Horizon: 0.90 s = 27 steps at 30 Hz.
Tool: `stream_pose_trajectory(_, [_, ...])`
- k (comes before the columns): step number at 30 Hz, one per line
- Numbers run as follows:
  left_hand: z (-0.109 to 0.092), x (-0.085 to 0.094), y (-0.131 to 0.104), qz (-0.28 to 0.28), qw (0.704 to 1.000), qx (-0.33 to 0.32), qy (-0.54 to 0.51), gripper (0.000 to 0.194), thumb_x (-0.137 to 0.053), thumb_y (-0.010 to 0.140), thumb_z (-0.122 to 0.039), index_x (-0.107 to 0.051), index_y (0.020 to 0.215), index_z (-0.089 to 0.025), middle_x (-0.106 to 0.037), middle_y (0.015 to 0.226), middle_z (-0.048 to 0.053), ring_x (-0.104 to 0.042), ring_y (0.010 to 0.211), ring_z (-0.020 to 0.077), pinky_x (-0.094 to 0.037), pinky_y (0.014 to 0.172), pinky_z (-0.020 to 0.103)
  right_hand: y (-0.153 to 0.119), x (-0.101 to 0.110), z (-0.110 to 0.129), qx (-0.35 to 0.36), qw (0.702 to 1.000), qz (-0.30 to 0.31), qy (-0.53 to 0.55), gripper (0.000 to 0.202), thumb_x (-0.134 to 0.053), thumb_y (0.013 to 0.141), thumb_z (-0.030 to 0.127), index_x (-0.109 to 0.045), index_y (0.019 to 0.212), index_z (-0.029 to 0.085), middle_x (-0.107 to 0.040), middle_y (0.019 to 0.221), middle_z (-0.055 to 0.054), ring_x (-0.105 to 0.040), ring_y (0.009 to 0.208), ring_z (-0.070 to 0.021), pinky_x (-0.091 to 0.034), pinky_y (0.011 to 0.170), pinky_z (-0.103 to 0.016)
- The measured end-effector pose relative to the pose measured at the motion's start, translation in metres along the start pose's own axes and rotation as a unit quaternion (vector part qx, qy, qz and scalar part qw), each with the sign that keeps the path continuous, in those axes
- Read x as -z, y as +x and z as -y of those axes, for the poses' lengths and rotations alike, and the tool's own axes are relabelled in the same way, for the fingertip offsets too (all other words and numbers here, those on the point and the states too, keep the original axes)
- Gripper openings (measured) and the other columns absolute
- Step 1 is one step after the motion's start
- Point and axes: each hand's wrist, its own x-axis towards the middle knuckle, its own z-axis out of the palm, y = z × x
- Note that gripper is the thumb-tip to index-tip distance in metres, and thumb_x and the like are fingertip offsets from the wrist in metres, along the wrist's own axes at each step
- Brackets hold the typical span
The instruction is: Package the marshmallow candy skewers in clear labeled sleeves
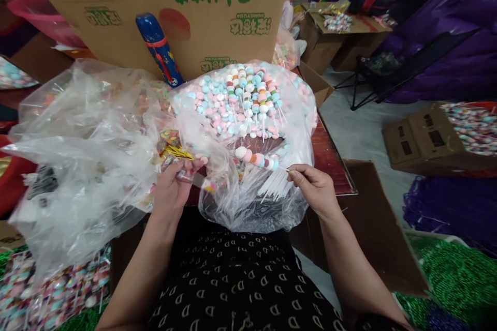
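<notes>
ok so rn the right hand [314,186] has the bare stick end of a candy skewer [256,158] pinched btwn thumb & fingertips, the other fingers curled in. Skewer's sticking out left, about level, over the bag's near part & btwn both hands: white pc at the far end, then pink, orange-ish etc., a blue one closest to the fingers. A fan of white sticks [274,186] lies just below it on the clear plastic.

The left hand [174,178] is grasping a crinkly clear wrapper [186,175] w/ colored print, fingers bent round it. Some pink bits are by the fingertips, can't tell if they're held or just behind. Yellow ties [178,152] lie right above that hand.

Behind the skewer there's a big clear bag [298,114] of pastel candies [209,103], w/ several loaded skewers [252,90] lying on top, sticks pointing nearer the person. More crumpled plastic bags [101,165] off to the left. A blue bottle [157,49] w/ a red band leans vs. the big cardboard box [217,46]. BTW a co-worker [288,15] is in the bg, partly hidden by the box.
</notes>
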Motion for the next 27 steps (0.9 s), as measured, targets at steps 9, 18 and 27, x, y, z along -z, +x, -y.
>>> stream_pose_trajectory(9, [0.010, -0.025, -0.026, 0.106, 0.981, 0.008, 0.164, 0.031, -0.076, 0.086, -0.032, -0.075, 0.117, -0.026, -0.067, 0.074, -0.003, -0.031, 0.041, 0.0028, -0.027, 0.037, 0.017, -0.019, -0.021, 0.002, -0.036, 0.998, 0.030, 0.038, 0.018, -0.071, 0.087, 0.036, -0.076, 0.082, 0.019, -0.071, 0.064, 0.000, -0.060, 0.056, -0.0128, -0.048, 0.056, -0.025])
stream_pose_trajectory(18, [0.039, -0.022, -0.020, 0.082, 0.950, -0.123, 0.275, 0.026, -0.079, 0.084, -0.038, -0.081, 0.107, -0.026, -0.077, 0.089, 0.003, -0.071, 0.084, 0.0174, -0.056, 0.066, 0.026, -0.037, -0.036, 0.013, -0.105, 0.986, 0.101, 0.081, 0.034, -0.064, 0.094, 0.051, -0.073, 0.093, 0.018, -0.063, 0.058, 0.003, -0.051, 0.046, -0.0101, -0.041, 0.047, -0.023])
stream_pose_trajectory(27, [0.042, -0.021, -0.022, 0.051, 0.951, -0.124, 0.278, 0.020, -0.081, 0.085, -0.034, -0.081, 0.103, -0.024, -0.077, 0.084, 0.003, -0.071, 0.080, 0.0176, -0.054, 0.061, 0.025, -0.051, -0.056, 0.021, -0.134, 0.969, 0.155, 0.138, 0.045, -0.058, 0.098, 0.059, -0.075, 0.104, 0.017, -0.047, 0.050, 0.008, -0.041, 0.042, -0.0085, -0.034, 0.044, -0.023])
